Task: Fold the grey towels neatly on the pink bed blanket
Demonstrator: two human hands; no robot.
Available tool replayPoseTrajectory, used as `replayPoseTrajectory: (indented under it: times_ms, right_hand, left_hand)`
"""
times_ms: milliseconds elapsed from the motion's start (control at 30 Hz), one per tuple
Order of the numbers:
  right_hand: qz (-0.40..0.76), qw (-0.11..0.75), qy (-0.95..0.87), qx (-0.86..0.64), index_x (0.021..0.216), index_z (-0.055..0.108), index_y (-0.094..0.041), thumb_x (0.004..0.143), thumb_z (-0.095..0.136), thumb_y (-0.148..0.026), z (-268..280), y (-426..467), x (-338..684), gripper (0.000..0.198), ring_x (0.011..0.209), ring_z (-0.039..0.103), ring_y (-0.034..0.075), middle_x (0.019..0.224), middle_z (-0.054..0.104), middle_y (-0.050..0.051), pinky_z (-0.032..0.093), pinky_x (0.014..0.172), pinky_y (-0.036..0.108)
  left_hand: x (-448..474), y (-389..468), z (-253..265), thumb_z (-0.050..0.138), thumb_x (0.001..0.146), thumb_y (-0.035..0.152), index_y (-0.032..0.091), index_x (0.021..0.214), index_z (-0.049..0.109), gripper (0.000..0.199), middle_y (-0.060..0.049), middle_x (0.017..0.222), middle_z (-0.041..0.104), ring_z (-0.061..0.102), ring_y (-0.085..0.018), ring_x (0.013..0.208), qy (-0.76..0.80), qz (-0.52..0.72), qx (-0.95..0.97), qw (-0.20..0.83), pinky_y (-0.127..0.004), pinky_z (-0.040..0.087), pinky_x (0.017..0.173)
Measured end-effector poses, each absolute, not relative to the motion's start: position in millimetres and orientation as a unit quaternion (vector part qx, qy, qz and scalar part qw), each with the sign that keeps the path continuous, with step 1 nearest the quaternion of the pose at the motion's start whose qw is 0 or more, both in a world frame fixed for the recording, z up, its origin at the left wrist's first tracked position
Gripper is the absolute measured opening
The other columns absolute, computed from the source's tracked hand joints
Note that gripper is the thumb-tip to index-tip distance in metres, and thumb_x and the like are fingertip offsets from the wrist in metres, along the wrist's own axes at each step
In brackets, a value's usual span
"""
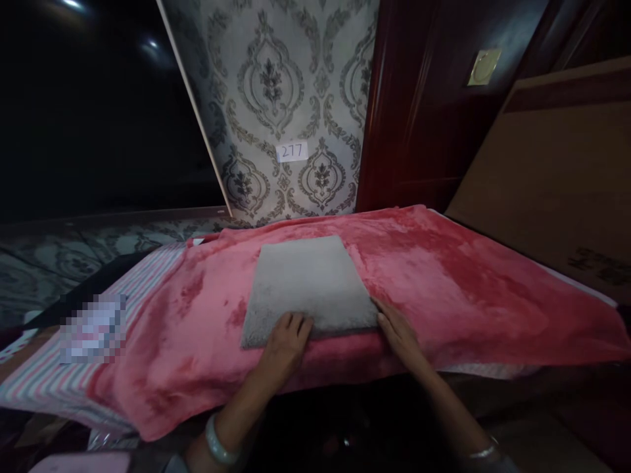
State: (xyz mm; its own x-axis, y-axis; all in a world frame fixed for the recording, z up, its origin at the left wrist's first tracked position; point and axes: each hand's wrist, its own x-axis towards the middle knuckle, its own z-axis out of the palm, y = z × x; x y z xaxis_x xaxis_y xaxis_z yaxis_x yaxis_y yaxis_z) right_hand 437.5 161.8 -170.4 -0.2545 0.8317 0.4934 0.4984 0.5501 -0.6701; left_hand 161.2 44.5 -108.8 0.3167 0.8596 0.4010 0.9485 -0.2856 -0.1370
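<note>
A grey plush square mat lies flat on a pink blanket. On the mat's front edge, left of its middle, rests my left hand, open with its fingers slightly bent against the pile. My right hand touches the front right corner, its fingers stretched along the right edge. The undersides of both hands are hidden. Each wrist wears a bangle.
A striped cloth shows under the blanket at the left, with a blurred item on it. A large dark screen stands behind at left. A cardboard box leans at right. Patterned wallpaper backs the surface.
</note>
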Motion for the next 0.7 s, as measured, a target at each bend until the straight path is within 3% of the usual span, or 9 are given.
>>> replayPoseTrajectory:
  times_ms: [300, 533, 700]
  right_hand:
    - [0.196, 0.46, -0.748, -0.437, 0.131, 0.063, -0.026, 0.098, 0.034, -0.057, -181.8, 164.9, 431.9, 0.054, 0.121, 0.059, 0.03, 0.13, 0.064, 0.01, 0.045, 0.105, 0.055]
    - [0.258, 0.477, -0.716, -0.44, 0.124, 0.067, -0.027, 0.091, 0.042, -0.064, -174.9, 165.5, 428.1, 0.056, 0.12, 0.058, 0.031, 0.127, 0.066, 0.01, 0.042, 0.106, 0.055]
    - [0.343, 0.591, -0.559, -0.47, 0.122, 0.064, -0.022, 0.086, 0.051, -0.066, -155.4, 136.4, 426.0, 0.057, 0.115, 0.059, 0.029, 0.121, 0.066, 0.011, 0.046, 0.102, 0.047]
  left_hand:
    - [159.5, 47.8, -114.5, 0.048, 0.083, -0.002, 0.018, 0.123, 0.056, 0.045, -0.009, 0.117, 0.061, 0.057, -0.023, 0.103, -0.584, -0.117, -0.785, 0.169, -0.042, 0.051, 0.092]
    - [159.5, 51.6, -107.6, 0.047, 0.085, 0.001, 0.015, 0.118, 0.058, 0.038, -0.01, 0.113, 0.062, 0.056, -0.025, 0.103, -0.576, -0.1, -0.796, 0.157, -0.041, 0.051, 0.09]
    - [158.7, 64.6, -62.0, 0.044, 0.084, 0.004, 0.016, 0.109, 0.059, 0.032, -0.01, 0.104, 0.062, 0.056, -0.024, 0.1, -0.588, -0.138, -0.793, 0.075, -0.039, 0.05, 0.09]
